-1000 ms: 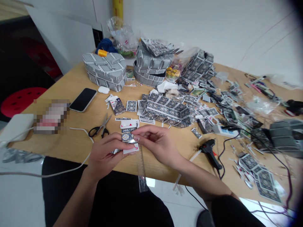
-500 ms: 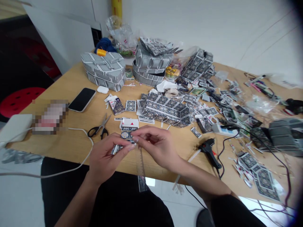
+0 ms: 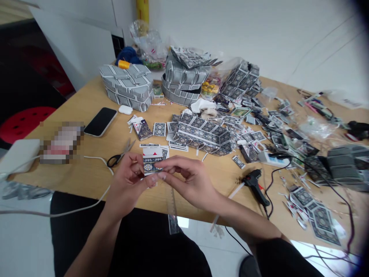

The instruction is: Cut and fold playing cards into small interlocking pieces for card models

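Between my hands is a folded playing card [image 3: 150,166] with a dark patterned back and a white strip with red marks at its top. My left hand [image 3: 127,188] pinches its left side and lower edge. The fingers and thumb of my right hand [image 3: 190,182] grip its right side, and both thumbs meet at the bottom. Scissors [image 3: 115,158] lie just beyond my left hand, partly hidden by it. A clear ruler [image 3: 172,215] sticks out over the table's front edge under my right hand. Behind the hands stands an open box made of folded cards [image 3: 201,132].
A phone [image 3: 100,122], a white cable [image 3: 99,158] and a white earbud case [image 3: 125,110] lie left. Grey woven boxes [image 3: 127,86] stand at the back. To the right are a black glue gun [image 3: 256,186], its cord and scattered cards [image 3: 324,223].
The folded card has moved slightly left and turned to show more of its face. My left hand has shifted left over the scissors' handle, and my right fingers have moved left with the card.
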`<state>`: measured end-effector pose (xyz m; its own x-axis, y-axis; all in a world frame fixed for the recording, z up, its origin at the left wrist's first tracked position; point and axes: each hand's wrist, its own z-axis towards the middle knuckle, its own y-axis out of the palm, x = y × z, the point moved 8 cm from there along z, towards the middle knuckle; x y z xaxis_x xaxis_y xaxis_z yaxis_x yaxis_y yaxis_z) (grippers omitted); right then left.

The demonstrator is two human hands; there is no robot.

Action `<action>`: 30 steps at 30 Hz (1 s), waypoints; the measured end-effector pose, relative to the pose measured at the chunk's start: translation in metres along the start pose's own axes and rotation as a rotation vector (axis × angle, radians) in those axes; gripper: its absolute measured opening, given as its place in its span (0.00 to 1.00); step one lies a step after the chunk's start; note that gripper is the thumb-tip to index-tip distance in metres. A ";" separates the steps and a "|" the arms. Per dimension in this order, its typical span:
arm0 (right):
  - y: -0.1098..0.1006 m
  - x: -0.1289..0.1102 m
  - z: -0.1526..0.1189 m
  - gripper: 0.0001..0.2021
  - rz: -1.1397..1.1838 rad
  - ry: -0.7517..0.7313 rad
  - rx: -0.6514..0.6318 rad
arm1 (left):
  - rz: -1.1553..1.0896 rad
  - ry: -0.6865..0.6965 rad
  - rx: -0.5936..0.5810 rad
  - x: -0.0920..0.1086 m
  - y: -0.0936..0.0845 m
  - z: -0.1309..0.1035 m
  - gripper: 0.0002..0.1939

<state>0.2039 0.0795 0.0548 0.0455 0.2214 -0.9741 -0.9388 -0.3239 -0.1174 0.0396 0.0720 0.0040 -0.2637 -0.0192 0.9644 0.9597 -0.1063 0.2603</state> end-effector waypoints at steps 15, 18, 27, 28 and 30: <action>-0.004 0.010 0.002 0.10 0.119 0.103 0.042 | 0.259 0.055 -0.008 0.017 0.002 0.005 0.16; -0.003 0.013 0.002 0.11 0.140 0.145 0.031 | 0.467 0.116 -0.019 0.026 0.003 0.004 0.20; 0.006 0.010 0.000 0.10 -0.028 0.102 -0.082 | 0.664 0.193 0.041 0.027 0.001 -0.002 0.20; 0.006 0.010 0.000 0.09 -0.030 0.100 -0.081 | 0.669 0.209 0.041 0.027 0.002 -0.002 0.20; 0.005 0.012 0.000 0.08 -0.009 0.112 -0.076 | 0.678 0.240 0.043 0.028 0.004 -0.003 0.20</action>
<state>0.1994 0.0806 0.0424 0.0956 0.1220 -0.9879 -0.9096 -0.3923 -0.1365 0.0352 0.0678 0.0321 0.3825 -0.2855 0.8787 0.9213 0.0456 -0.3862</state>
